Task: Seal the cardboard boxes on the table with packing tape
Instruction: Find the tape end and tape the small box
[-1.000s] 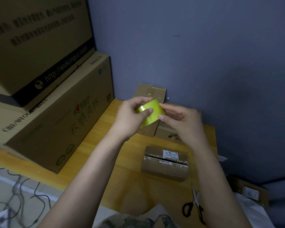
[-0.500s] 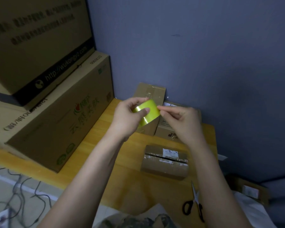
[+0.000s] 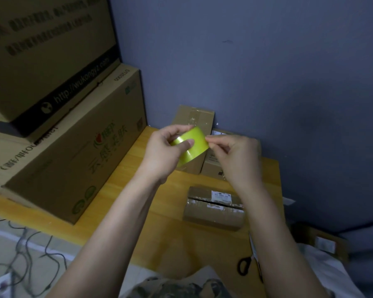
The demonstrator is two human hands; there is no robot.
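Observation:
My left hand (image 3: 163, 152) grips a roll of yellow-green packing tape (image 3: 193, 147) held up above the wooden table (image 3: 159, 222). My right hand (image 3: 235, 157) pinches at the roll's right edge with thumb and forefinger. Below my hands lies a small cardboard box (image 3: 213, 208) with a white label and an open seam along its top. Two more small boxes stand against the wall behind the roll, a taller one (image 3: 194, 117) and a lower one (image 3: 212, 166) partly hidden by my right hand.
Black-handled scissors (image 3: 249, 263) lie near the table's front right edge. Two large cardboard cartons (image 3: 63, 147) are stacked on the left of the table. Cables (image 3: 19, 265) trail on the floor at lower left. Another box (image 3: 323, 241) sits low on the right.
My right fingers have shifted from the roll's face to its right edge and now pinch there. The roll sits slightly higher. The boxes have not moved.

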